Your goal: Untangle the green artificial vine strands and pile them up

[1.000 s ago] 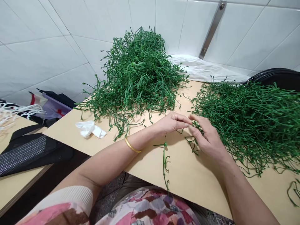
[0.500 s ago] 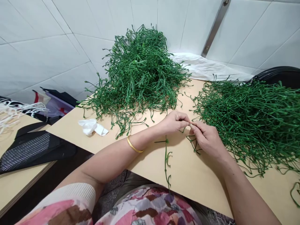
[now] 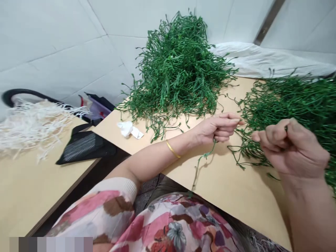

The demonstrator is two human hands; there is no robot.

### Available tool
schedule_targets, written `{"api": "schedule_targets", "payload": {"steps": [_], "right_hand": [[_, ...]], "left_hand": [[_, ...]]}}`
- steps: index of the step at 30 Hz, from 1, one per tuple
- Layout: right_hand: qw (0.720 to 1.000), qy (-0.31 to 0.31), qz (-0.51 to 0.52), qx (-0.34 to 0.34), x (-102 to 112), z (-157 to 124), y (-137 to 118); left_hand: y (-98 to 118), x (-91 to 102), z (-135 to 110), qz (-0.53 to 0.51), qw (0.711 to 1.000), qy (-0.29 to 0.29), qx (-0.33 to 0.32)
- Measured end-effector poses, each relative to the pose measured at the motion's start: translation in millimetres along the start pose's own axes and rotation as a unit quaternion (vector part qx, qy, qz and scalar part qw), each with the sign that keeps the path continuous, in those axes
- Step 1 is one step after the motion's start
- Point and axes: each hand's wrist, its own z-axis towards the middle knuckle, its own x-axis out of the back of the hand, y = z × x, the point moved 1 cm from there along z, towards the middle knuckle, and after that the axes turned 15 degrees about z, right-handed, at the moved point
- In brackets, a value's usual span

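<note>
My left hand (image 3: 222, 127) is closed over the table, its fingers curled and thumb pressed forward. From beneath its fingers hangs a thin green artificial stem (image 3: 201, 161) with small side sprigs, trailing toward the table's front edge. My right hand (image 3: 294, 147) is raised to the right, apart from the left and closer to the camera. Its fingers are curled into a fist, and a tiny dark tip shows between thumb and forefinger; the rest is hidden. Behind the right hand spreads a heap of loose green stems (image 3: 262, 101).
A taller pile of green stems (image 3: 178, 70) stands against the tiled wall. Crumpled white tissue (image 3: 126, 129) lies to its left. On the left table (image 3: 78, 182) are white strands (image 3: 39, 126) and a black mesh item (image 3: 81, 147). White cloth (image 3: 262, 57) runs along the wall.
My hands, together before, have come apart: the right has swung up and right. The stem that lay on the table now hangs from my left hand. The camera view has turned left.
</note>
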Motion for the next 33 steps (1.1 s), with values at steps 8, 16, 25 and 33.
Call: {"api": "schedule_targets", "payload": {"steps": [8,16,25,33], "right_hand": [[0.748,0.042,-0.624,0.220,21,7,18],[0.780,-0.012,-0.584,0.227,17,4,33],[0.771,-0.015,-0.619,0.150,40,11,47],[0.792,-0.002,-0.593,0.144,44,13,55]], "left_hand": [[-2,32.6,14,-0.083,0.983,0.161,-0.001],[13,30.1,10,-0.045,0.956,0.290,-0.009],[28,3.5,-28,-0.002,0.948,0.316,-0.022],[-15,-59.6,-34,0.016,0.949,0.308,-0.059]]}}
